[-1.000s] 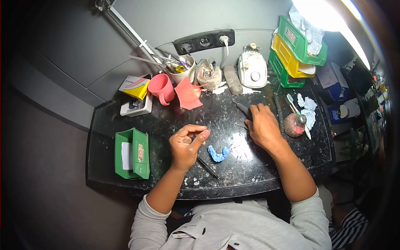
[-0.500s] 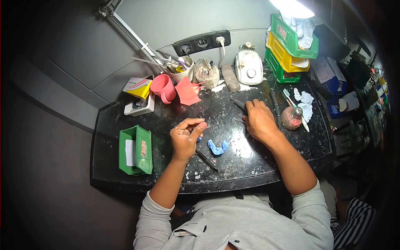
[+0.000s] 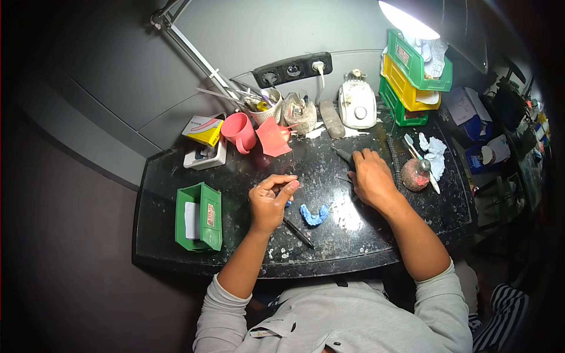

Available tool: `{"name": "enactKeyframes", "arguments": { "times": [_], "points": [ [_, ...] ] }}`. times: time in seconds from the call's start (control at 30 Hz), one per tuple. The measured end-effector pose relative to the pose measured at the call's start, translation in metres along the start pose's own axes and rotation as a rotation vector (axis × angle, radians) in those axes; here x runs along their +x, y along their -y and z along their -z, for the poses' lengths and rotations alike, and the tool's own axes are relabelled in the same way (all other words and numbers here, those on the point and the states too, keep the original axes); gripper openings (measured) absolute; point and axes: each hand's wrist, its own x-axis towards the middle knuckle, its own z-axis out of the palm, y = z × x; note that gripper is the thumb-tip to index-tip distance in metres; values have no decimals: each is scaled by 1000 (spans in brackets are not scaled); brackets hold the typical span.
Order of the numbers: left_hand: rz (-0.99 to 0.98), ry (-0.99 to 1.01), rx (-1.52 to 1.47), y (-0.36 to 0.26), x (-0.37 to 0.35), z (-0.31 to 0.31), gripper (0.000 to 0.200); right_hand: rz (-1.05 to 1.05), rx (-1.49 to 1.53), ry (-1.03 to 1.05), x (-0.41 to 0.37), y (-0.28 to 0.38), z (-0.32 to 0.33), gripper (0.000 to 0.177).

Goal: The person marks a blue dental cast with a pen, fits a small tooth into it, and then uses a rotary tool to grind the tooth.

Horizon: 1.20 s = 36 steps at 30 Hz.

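Note:
My left hand [image 3: 271,203] is above the worktop, thumb and fingertips pinched together; whatever they hold, if anything, is too small to make out. Partly behind it shows a bit of blue material [image 3: 288,203]. A blue U-shaped dental arch piece [image 3: 315,215] lies just right of that hand, and a black pen [image 3: 299,233] lies below it. My right hand [image 3: 374,178] rests palm down on the worktop, its fingers curled over a grey rotary handpiece [image 3: 344,155] whose tip points up and left. Near the right thumb is a thin metal tip [image 3: 342,178].
Along the back stand a pink mug [image 3: 239,132], a pink sheet [image 3: 273,138], a tool cup [image 3: 269,109] and a white control unit [image 3: 358,105]. A round-bodied bottle [image 3: 415,175] is at right, stacked bins [image 3: 412,76] behind. A green bin [image 3: 210,217] stands at left.
The whole view has shifted slightly, so everything appears a little lower and further right. Both hands keep nearly the same pose and place on the worktop.

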Motion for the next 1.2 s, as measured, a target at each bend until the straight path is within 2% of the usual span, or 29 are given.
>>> {"name": "enactKeyframes", "arguments": {
  "times": [0.5,0.73,1.2],
  "points": [
    [97,28,-9,2,0,1,14,6,-21,4,0,0,-3,34],
    [84,56,-1,20,3,5,16,24,-43,1,2,0,-5,39],
    [40,34,39,12,0,-1,15,51,-80,19,2,3,-3,39]
  ]
}}
